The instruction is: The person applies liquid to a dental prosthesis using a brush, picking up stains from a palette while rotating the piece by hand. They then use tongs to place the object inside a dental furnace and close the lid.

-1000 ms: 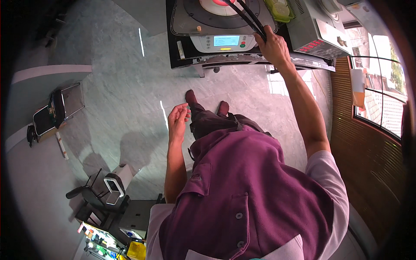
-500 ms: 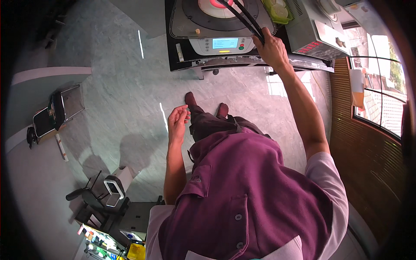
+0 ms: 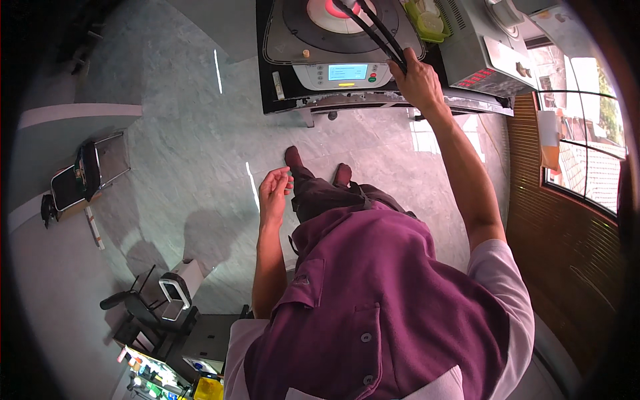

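Note:
My right hand [image 3: 420, 81], arm stretched forward, is closed around the handles of long black tongs [image 3: 375, 35]. Their far ends reach over a round pale opening that glows red [image 3: 339, 8] in the top of a grey benchtop furnace [image 3: 320, 55]. Something small and pale shows between the tongs near the top edge of the picture, too cut off to name. On the furnace front is a lit display [image 3: 347, 72] with buttons. My left hand [image 3: 274, 191] hangs in the air over the floor, its fingers loosely curled and apart, with nothing in it.
A small tan plug-like piece [image 3: 306, 53] sits on the furnace top. Right of the furnace stand a green basket [image 3: 429, 28] and a grey box-shaped appliance [image 3: 490, 67] with red digits. A chair [image 3: 87, 172] stands far left, with more equipment [image 3: 207, 337] at lower left.
The whole view has shifted slightly, with the furnace a little lower in the picture. My right hand keeps its grip on the tongs, whose far ends have barely moved over the glowing opening.

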The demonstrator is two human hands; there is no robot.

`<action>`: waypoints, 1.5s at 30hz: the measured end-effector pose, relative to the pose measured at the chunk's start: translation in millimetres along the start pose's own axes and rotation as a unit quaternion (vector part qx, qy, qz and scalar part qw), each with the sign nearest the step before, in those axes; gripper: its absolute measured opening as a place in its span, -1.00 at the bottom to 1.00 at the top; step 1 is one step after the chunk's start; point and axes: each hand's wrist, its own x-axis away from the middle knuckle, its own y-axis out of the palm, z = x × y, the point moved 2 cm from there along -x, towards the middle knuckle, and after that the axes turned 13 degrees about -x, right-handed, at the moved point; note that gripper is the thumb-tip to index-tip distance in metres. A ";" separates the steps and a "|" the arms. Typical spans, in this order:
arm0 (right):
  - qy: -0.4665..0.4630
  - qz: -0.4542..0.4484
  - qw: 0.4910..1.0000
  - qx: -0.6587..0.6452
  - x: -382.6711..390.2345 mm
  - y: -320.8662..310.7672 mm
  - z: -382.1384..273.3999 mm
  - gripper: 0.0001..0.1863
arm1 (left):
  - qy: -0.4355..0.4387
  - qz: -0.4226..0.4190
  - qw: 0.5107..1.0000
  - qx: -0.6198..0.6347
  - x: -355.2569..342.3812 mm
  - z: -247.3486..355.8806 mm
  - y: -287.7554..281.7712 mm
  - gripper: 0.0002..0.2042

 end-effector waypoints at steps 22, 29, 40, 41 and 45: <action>-0.006 0.011 1.000 0.009 -3.3 -7.3 -2.1 -0.49 | 0.000 0.003 1.000 -0.004 5.1 -5.0 -3.9 -0.77; 0.004 -0.001 1.000 0.023 -3.3 -11.2 -7.4 -0.48 | 0.001 0.009 1.000 -0.007 4.7 -5.1 -6.0 -0.77; 0.004 -0.004 1.000 0.028 -3.8 -6.8 -7.5 -0.46 | -0.006 0.013 1.000 0.009 5.4 -9.6 -10.1 -0.76; 0.006 -0.006 1.000 0.029 -4.1 -7.2 -7.4 -0.46 | -0.005 0.012 1.000 0.009 5.1 -9.2 -10.0 -0.76; 0.014 -0.008 0.999 0.032 -5.1 -6.4 -5.7 -0.44 | -0.001 0.012 1.000 0.004 5.7 -9.3 -9.9 -0.76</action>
